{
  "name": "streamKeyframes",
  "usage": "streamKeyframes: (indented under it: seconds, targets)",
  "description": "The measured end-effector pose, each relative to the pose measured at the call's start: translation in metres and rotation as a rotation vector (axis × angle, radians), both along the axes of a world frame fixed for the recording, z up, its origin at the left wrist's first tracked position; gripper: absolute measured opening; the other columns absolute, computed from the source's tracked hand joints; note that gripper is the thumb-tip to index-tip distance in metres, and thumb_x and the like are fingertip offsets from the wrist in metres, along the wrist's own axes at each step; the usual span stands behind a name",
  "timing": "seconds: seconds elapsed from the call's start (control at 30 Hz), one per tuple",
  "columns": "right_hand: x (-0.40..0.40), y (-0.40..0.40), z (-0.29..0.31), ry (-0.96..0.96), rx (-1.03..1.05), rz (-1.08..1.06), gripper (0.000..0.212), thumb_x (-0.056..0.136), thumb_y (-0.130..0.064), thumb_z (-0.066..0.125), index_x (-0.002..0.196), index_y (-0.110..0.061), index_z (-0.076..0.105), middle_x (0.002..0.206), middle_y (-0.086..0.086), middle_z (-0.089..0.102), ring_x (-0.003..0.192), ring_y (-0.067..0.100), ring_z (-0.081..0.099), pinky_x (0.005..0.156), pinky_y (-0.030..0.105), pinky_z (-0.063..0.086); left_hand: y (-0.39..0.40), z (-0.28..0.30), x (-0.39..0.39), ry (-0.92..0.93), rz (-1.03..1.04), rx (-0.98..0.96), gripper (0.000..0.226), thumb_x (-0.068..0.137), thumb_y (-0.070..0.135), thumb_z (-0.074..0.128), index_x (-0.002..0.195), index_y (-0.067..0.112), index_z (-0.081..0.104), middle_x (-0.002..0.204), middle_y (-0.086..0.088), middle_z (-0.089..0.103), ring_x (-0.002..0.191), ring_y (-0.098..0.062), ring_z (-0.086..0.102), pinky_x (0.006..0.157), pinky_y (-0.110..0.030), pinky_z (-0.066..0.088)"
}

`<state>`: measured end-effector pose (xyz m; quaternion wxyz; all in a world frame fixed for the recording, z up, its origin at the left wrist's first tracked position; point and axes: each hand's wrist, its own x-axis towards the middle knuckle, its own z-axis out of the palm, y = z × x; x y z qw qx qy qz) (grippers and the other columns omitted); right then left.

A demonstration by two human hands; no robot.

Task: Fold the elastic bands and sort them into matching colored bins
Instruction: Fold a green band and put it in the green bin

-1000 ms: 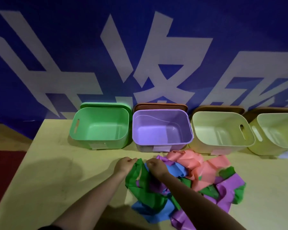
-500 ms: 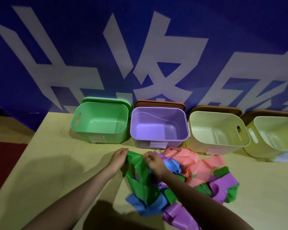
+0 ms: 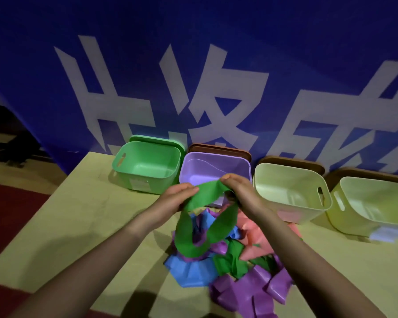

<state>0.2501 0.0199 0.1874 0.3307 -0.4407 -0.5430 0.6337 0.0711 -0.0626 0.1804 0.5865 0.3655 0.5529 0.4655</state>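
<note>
A green elastic band (image 3: pixel 207 193) hangs as a loop above the pile, lifted off the table. My left hand (image 3: pixel 177 197) pinches its top on the left and my right hand (image 3: pixel 239 190) pinches it on the right, thumbs close together. Below lies a tangled pile of bands (image 3: pixel 237 267) in blue, purple, green and salmon. At the back stand a green bin (image 3: pixel 147 166), a purple bin (image 3: pixel 214 166) and two pale yellow bins (image 3: pixel 290 191) (image 3: pixel 372 207), all open.
The bins line the far edge of the yellow table (image 3: pixel 83 214) against a blue banner with white characters. Brown lids lean behind the purple and yellow bins. Red floor shows past the table's left edge.
Both hands have raised the green band from the pile, so it now hangs as a loop in front of the purple bin.
</note>
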Motion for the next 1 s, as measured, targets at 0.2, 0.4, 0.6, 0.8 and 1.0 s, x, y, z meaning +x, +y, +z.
streamKeyframes:
  seconds: [0.2,0.4,0.6,0.8,1.0]
  targets:
    - [0.028,-0.001,0.038,-0.083,0.238,0.121,0.024,0.093,-0.003,0.055,0.075,-0.018,0.063,0.077,-0.004,0.061,0.075,0.005,0.054,0.074,0.021,0.042,-0.009,0.059,0.031,-0.152,0.039,0.177,0.013,0.079,0.018,0.067,0.088,0.011,0.061,0.071,-0.002,0.059,0.066,-0.012,0.055,0.062,-0.023,0.044]
    - [0.050,-0.007,0.055,-0.041,0.378,0.079,0.018,0.092,-0.003,0.056,0.083,-0.014,0.067,0.087,0.000,0.068,0.085,0.010,0.060,0.083,0.026,0.046,-0.008,0.090,0.064,-0.197,0.047,0.293,0.015,0.093,0.005,0.048,0.089,0.012,0.061,0.077,0.001,0.068,0.071,-0.010,0.062,0.068,-0.024,0.049]
    - [0.065,-0.021,0.067,0.095,0.526,-0.073,0.019,0.094,-0.018,0.052,0.093,-0.011,0.070,0.094,0.004,0.071,0.090,0.015,0.066,0.079,0.026,0.052,-0.001,0.102,0.087,-0.164,0.108,0.331,0.013,0.095,0.008,0.051,0.089,0.011,0.062,0.079,-0.003,0.068,0.070,-0.010,0.064,0.063,-0.022,0.053]
    - [0.069,-0.036,0.073,0.091,0.668,-0.047,0.016,0.083,-0.014,0.068,0.099,-0.017,0.068,0.096,-0.006,0.071,0.088,0.014,0.066,0.080,0.028,0.054,0.002,0.106,0.102,-0.214,0.192,0.328,0.010,0.095,0.010,0.053,0.089,0.007,0.061,0.079,-0.009,0.065,0.066,-0.012,0.065,0.059,-0.023,0.054]
    - [0.069,-0.038,0.074,0.116,0.736,-0.146,0.021,0.084,-0.002,0.069,0.090,-0.021,0.068,0.084,-0.011,0.071,0.076,0.008,0.065,0.073,0.021,0.052,0.007,0.112,0.106,-0.230,0.102,0.345,0.014,0.095,0.013,0.052,0.085,0.009,0.062,0.078,-0.004,0.069,0.073,-0.013,0.067,0.061,-0.024,0.053]
